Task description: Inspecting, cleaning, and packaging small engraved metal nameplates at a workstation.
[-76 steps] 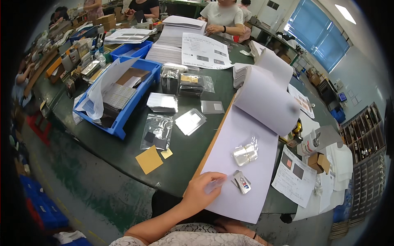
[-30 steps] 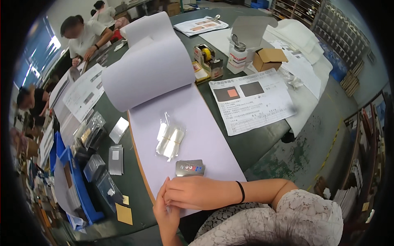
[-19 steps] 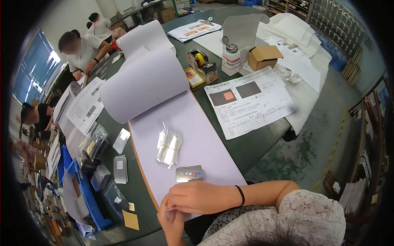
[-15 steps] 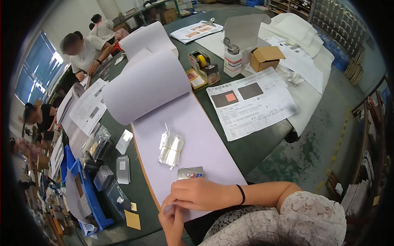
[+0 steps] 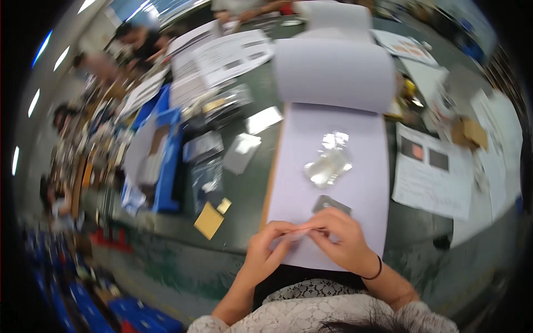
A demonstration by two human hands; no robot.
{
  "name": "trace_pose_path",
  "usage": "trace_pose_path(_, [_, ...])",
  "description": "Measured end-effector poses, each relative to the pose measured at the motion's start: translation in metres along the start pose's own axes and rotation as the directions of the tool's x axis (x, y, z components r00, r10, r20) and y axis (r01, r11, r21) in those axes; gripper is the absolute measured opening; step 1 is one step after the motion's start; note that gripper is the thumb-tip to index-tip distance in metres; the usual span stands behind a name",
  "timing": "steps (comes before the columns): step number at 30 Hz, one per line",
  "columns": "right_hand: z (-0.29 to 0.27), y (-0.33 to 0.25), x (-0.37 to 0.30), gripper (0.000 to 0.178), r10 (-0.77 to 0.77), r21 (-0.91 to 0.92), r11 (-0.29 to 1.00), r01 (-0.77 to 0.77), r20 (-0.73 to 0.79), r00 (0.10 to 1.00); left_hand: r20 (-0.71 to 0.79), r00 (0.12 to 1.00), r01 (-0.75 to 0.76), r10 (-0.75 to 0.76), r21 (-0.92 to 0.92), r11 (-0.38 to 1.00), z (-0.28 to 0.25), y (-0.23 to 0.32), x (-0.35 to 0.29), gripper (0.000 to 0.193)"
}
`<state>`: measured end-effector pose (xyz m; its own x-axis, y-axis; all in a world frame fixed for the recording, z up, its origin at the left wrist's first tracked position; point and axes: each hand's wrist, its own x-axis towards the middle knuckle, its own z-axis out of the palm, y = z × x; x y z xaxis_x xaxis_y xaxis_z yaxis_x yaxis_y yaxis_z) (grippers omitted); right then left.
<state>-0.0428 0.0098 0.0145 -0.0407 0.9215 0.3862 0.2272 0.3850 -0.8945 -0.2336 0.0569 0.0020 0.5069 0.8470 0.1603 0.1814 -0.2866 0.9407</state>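
Note:
Both my hands are close together over the near end of the white paper pad [image 5: 361, 139], fingers pinched. My left hand [image 5: 265, 250] and my right hand [image 5: 345, 240] hold a small, thin, whitish translucent piece [image 5: 298, 235] between their fingertips. It looks like film or a small clear bag; blur and fingers hide its full shape. Just beyond my right hand lies a flat grey metallic piece [image 5: 331, 203], partly covered by the fingers. Farther up the pad rests a bundle of clear plastic bags [image 5: 327, 167].
Left of the pad lie grey flat pieces [image 5: 242, 154], bagged parts [image 5: 202, 147], a yellow sticky note [image 5: 209, 221] and a blue bin [image 5: 173, 161]. To the right are a printed sheet [image 5: 430, 177] and a small cardboard box [image 5: 469, 133]. Other people sit across the table.
My view has swung left, so the pad sits farther right. My hands have drawn apart slightly, showing the thin piece between them. The grey piece shows a plain face instead of a coloured print.

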Motion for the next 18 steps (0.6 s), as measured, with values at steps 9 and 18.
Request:
trace_pose_path(9, [0.008, -0.009, 0.009, 0.018, -0.009, -0.181, 0.984, 0.003, -0.029, 1.000, 0.310, 0.946, 0.046, -0.094, 0.159, 0.986, -0.038, 0.019, -0.002, 0.011])
trace_pose_path(18, [0.006, 0.001, 0.001, 0.017, -0.012, -0.168, 0.986, 0.007, -0.032, 0.999, 0.221, 0.974, 0.053, -0.046, -0.025, 0.998, -0.034, 0.010, -0.002, 0.025])
